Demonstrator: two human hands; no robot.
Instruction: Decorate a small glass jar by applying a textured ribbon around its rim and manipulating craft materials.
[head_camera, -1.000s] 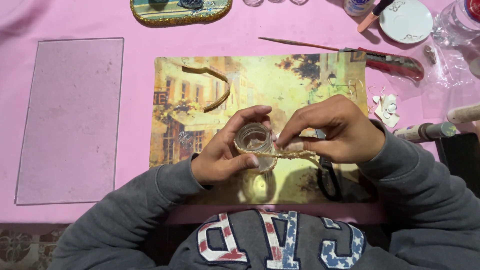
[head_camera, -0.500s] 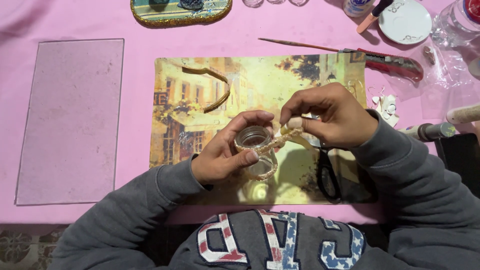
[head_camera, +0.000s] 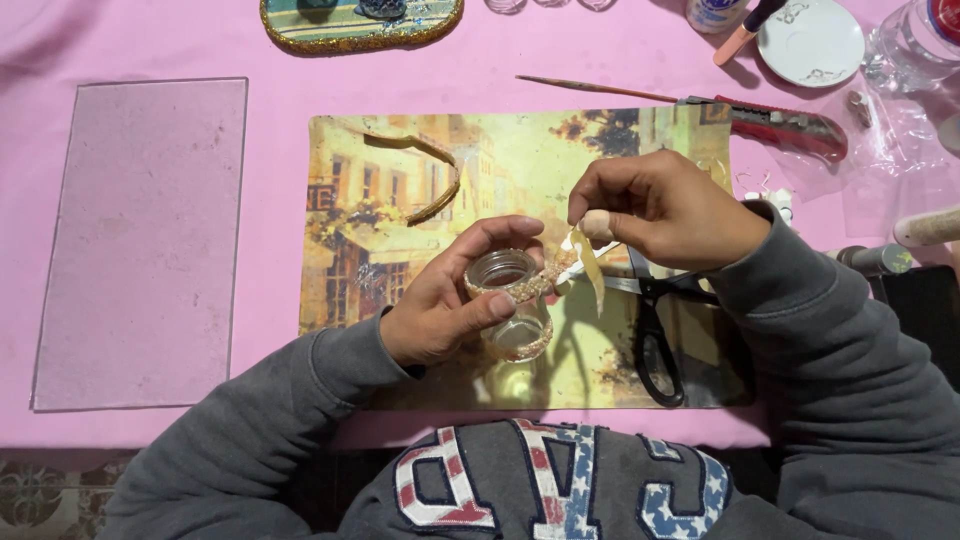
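My left hand (head_camera: 450, 305) grips a small clear glass jar (head_camera: 510, 305) over a picture placemat (head_camera: 400, 210). A band of beaded trim runs round the jar's neck, and another round its base. My right hand (head_camera: 665, 210) is up and to the right of the jar, pinching the end of a thin pale strip (head_camera: 588, 262). The strip hangs from those fingers down toward the jar's rim. Black-handled scissors (head_camera: 650, 340) lie on the mat just under my right hand.
A curl of trim (head_camera: 435, 180) lies on the mat's upper left. A glass sheet (head_camera: 145, 240) rests at left. A paintbrush (head_camera: 595, 88), red utility knife (head_camera: 785, 125), white saucer (head_camera: 810, 40) and plastic bottle (head_camera: 920, 40) sit along the back.
My right hand has lifted up and to the right, away from the jar, drawing the pale strip off its rim. My left hand keeps the jar almost still.
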